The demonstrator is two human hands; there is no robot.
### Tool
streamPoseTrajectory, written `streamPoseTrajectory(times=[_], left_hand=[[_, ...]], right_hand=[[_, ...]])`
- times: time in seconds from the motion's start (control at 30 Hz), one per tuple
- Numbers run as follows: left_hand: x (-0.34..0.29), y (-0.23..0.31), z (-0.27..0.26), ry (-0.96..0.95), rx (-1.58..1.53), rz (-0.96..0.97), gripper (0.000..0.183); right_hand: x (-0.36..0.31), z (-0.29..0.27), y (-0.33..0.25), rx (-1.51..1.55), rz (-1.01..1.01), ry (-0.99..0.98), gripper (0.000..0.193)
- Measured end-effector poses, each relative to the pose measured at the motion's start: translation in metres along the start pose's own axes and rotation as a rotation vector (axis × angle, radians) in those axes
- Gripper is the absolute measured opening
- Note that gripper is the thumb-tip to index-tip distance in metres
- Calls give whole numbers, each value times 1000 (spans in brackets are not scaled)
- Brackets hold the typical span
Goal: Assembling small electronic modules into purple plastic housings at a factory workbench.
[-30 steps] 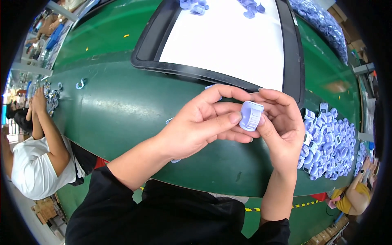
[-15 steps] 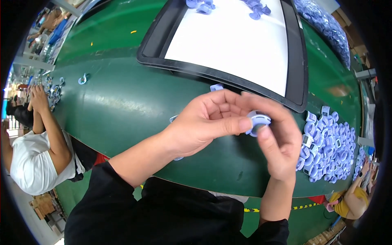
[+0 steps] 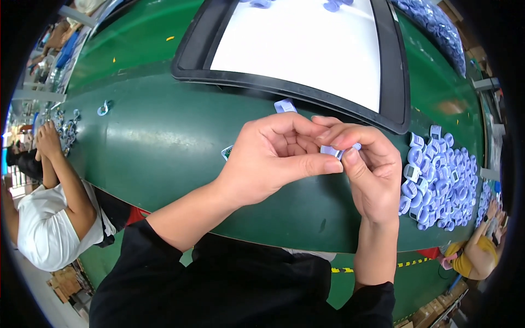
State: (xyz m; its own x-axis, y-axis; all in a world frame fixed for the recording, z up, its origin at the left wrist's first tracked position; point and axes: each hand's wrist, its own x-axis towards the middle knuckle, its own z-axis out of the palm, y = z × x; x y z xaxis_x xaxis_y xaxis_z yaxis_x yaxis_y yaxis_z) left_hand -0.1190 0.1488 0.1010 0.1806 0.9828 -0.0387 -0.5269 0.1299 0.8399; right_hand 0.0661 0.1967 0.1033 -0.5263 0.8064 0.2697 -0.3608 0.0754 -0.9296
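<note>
Pinching a small purple piece (image 3: 330, 151) together, left hand (image 3: 265, 156) and right hand (image 3: 374, 175) curl half-closed above the green table (image 3: 164, 142).

Both hands (image 3: 268, 158) pinch a small lavender piece (image 3: 330, 151) above the green table (image 3: 158, 142).

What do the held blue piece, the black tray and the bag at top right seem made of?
Blue piece: probably smooth plastic, judging by its even colour, though mostly covered.
Black tray: likely moulded plastic, satin, with rounded corners.
Bag: seemingly clear plastic film; glossy highlights, contents visible.
</note>
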Motion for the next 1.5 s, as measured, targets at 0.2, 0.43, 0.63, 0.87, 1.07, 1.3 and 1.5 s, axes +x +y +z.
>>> streamPoseTrajectory(times=[0.2, 0.43, 0.63, 0.87, 1.07, 1.3, 1.5], left_hand=[[-4, -2, 1, 37, 70, -37, 34], [-1, 6, -12, 37, 57, -117, 33], [1, -1, -6, 7, -51, -87, 34], [-2, -1, -5, -43, -36, -218, 35], [-4, -4, -8, -71, -3, -133, 36], [-4, -1, -10, -22, -32, -113, 39], [2, -5, -26, -63, 37, -114, 31]], right_hand=[[-7, 2, 3, 63, 14, 17, 12], [1, 13, 3, 5, 90, 79, 19], [0, 10, -6, -139, 44, 75, 26], [-4, 4, -10, -497, -64, 86, 18], [-7, 10, -12, -400, -98, 123, 18], [-6, 4, -12, 221, 107, -58, 33], [-3, -1, -16, -248, 5, 101, 23]])
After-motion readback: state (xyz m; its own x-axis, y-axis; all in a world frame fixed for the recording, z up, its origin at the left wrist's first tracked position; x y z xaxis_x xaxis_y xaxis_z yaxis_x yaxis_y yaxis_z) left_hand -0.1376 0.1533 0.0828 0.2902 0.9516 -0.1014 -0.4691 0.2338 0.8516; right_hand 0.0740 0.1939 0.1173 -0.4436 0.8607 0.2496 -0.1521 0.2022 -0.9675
